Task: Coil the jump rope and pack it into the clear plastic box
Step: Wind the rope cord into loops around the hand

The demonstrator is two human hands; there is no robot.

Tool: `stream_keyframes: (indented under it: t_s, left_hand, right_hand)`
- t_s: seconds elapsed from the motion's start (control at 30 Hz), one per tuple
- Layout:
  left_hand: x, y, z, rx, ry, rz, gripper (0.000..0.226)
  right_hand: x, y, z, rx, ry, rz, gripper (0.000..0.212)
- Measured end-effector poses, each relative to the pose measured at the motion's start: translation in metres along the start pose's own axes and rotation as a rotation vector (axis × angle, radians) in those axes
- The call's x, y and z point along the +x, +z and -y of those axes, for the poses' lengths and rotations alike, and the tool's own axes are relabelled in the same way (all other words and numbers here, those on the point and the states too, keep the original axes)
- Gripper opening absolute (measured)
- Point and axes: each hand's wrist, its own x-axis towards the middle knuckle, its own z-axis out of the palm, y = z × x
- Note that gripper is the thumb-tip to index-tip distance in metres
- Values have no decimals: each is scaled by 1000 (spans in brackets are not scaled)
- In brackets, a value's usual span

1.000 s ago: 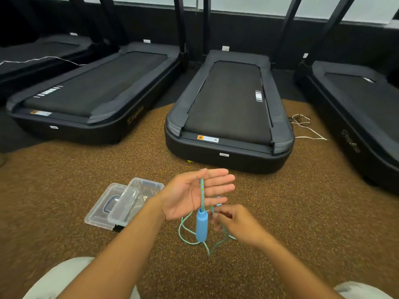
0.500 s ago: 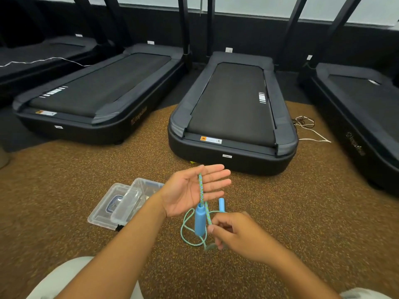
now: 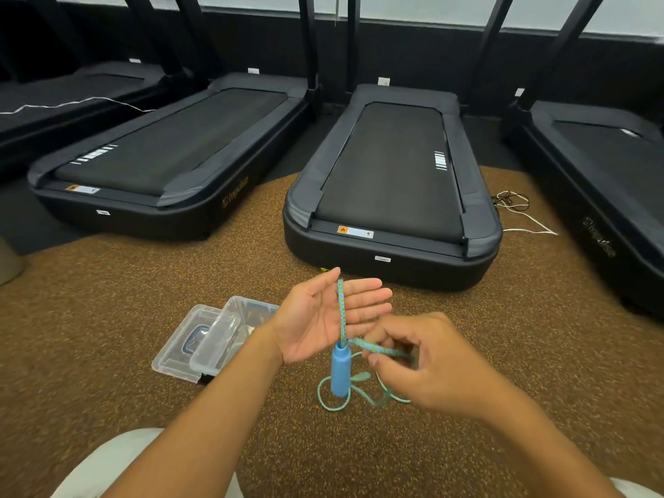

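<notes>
My left hand (image 3: 323, 318) is held palm up with fingers spread, and the turquoise patterned jump rope (image 3: 341, 310) runs over its fingers and down the palm. A blue handle (image 3: 340, 372) hangs from that strand below the palm. My right hand (image 3: 427, 364) pinches another stretch of the rope just right of the handle, fingers closed on it. Loose loops of rope dangle beneath both hands. The clear plastic box (image 3: 233, 328) stands open on the floor left of my left wrist, with its lid (image 3: 183, 350) lying beside it.
Several black treadmills stand ahead; the nearest (image 3: 391, 195) is just beyond my hands. A tangle of white cable (image 3: 517, 210) lies on the brown speckled floor to its right. My knees show at the bottom corners.
My right hand has risen with the rope and come close to the left palm, pulling a strand across beside the handle. The second handle, seen half a second ago, is now hidden.
</notes>
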Motion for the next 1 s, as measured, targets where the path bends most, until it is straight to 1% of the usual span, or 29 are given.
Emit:
stream_keyframes:
  t_s: [0.1, 0.17, 0.27, 0.4, 0.6, 0.9, 1.0]
  left_hand:
    - [-2, 3, 1, -1, 11, 3, 66]
    - [-3, 6, 3, 8, 6, -6, 63]
    - [-3, 8, 6, 11, -19, 3, 58]
    - [-1, 8, 13, 44, -73, 41, 55]
    - [-1, 12, 18, 134, -118, 50, 58]
    - [-3, 15, 20, 101, -141, 18, 65]
    - [-3, 18, 19, 97, -141, 29, 62]
  right_hand:
    - [10, -11, -2, -104, -25, -85, 6]
    - [16, -14, -2, -125, -34, -106, 6]
    - [22, -19, -2, -121, 4, -109, 12]
    - [32, -22, -4, -169, 11, -136, 11]
    - [41, -22, -11, -190, 25, -144, 9]
    - [45, -23, -26, -180, 44, -164, 11]
    - [45, -23, -30, -147, 56, -171, 13]
